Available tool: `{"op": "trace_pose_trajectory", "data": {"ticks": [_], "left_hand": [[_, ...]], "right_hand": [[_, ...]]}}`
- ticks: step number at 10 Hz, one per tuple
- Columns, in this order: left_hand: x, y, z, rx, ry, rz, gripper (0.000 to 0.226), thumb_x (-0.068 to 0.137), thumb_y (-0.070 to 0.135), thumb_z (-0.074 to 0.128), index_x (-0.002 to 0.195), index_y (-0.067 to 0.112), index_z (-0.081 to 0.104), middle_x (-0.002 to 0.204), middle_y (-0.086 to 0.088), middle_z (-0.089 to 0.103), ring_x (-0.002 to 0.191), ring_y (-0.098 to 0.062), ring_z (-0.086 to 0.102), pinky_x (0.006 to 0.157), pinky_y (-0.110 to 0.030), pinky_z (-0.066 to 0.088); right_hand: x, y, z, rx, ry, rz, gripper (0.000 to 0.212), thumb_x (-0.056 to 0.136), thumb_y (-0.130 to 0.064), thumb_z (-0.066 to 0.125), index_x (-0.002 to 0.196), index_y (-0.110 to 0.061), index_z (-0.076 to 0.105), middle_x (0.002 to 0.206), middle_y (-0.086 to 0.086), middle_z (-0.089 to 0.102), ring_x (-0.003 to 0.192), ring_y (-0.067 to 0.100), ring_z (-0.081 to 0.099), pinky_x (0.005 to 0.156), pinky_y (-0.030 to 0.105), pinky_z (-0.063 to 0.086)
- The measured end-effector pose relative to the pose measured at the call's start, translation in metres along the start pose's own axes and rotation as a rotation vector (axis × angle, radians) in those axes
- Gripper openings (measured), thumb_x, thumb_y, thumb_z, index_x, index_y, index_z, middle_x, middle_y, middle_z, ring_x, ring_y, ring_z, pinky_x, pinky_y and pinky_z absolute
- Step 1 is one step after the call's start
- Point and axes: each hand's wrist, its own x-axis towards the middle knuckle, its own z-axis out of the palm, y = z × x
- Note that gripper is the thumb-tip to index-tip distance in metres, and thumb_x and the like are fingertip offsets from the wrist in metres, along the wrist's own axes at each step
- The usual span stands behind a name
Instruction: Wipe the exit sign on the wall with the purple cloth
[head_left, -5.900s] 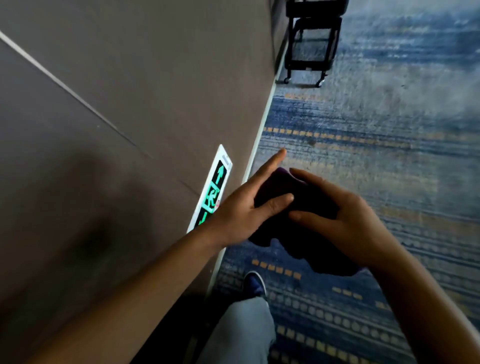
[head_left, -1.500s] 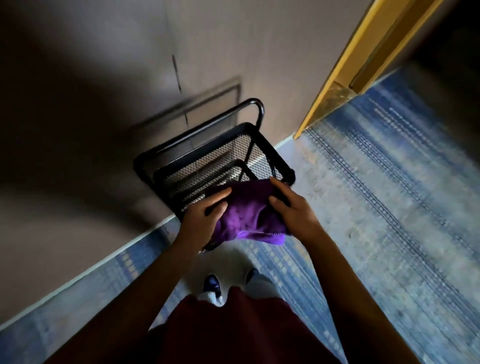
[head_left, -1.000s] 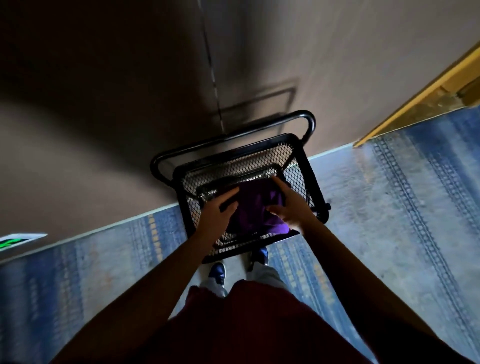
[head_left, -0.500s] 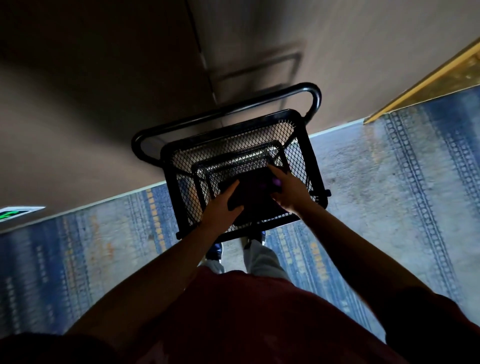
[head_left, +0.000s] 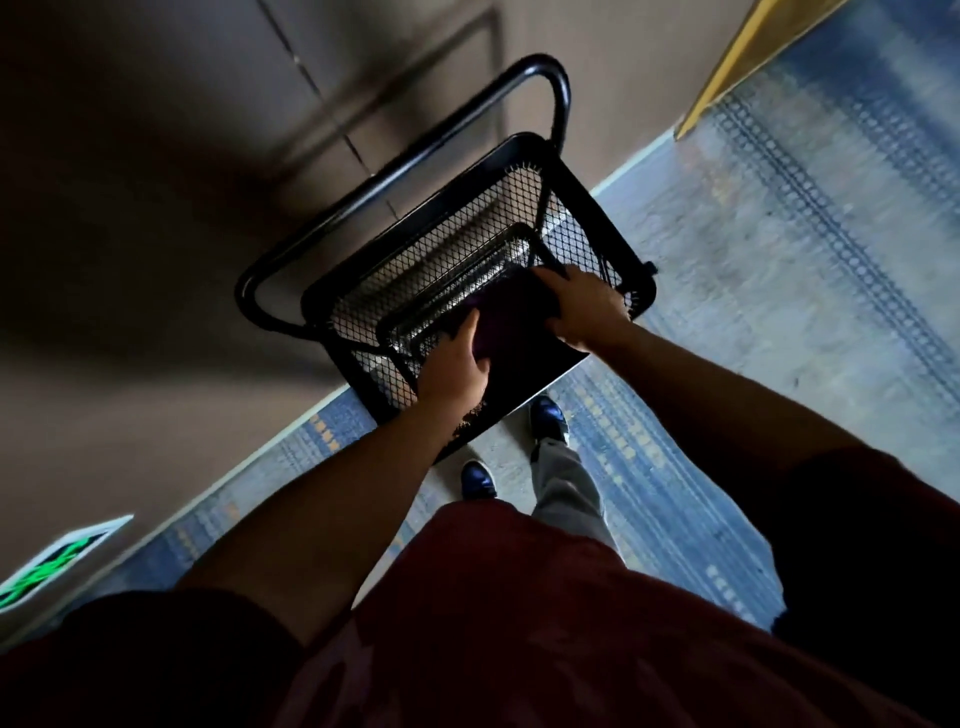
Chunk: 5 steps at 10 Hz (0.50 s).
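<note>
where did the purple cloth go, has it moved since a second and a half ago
Yes. The purple cloth has gone down into the black mesh cart; before, both hands held it above the cart's near rim.
</note>
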Motion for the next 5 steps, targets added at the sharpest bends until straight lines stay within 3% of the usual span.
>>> {"op": "trace_pose_trajectory", "data": {"ticks": [1, 3, 5], "left_hand": [[-0.004, -0.002, 0.001, 0.033, -0.008, 0.020, 0.075, 0.102, 0.027, 0.059, 0.164, 0.029, 0.016, 0.139, -0.021, 0.053, 0.122, -0.035, 0.059, 0.098, -0.044, 0.049], [-0.015, -0.014, -0.008, -0.044, -0.051, 0.043, 0.079, 0.098, 0.030, 0.065, 0.163, 0.028, 0.020, 0.140, -0.020, 0.053, 0.127, -0.035, 0.057, 0.104, -0.044, 0.047], [-0.023, -0.043, -0.028, -0.224, 0.136, 0.063, 0.083, 0.092, 0.019, 0.074, 0.161, 0.020, 0.027, 0.153, -0.019, 0.039, 0.130, -0.033, 0.057, 0.105, -0.043, 0.050]], "right_hand": [[-0.012, -0.003, 0.001, -0.010, 0.005, 0.044, 0.089, 0.088, -0.028, 0.073, 0.159, -0.041, 0.021, 0.154, 0.007, 0.040, 0.132, 0.036, 0.049, 0.094, 0.051, 0.051], [-0.035, -0.001, 0.000, 0.063, 0.079, 0.078, 0.086, 0.086, -0.019, 0.070, 0.160, -0.027, 0.025, 0.160, 0.004, 0.034, 0.136, 0.037, 0.046, 0.099, 0.053, 0.049], [-0.059, -0.004, -0.004, 0.189, 0.224, 0.067, 0.073, 0.088, -0.019, 0.066, 0.154, -0.018, 0.036, 0.157, 0.012, 0.039, 0.138, 0.039, 0.045, 0.103, 0.051, 0.047]]}}
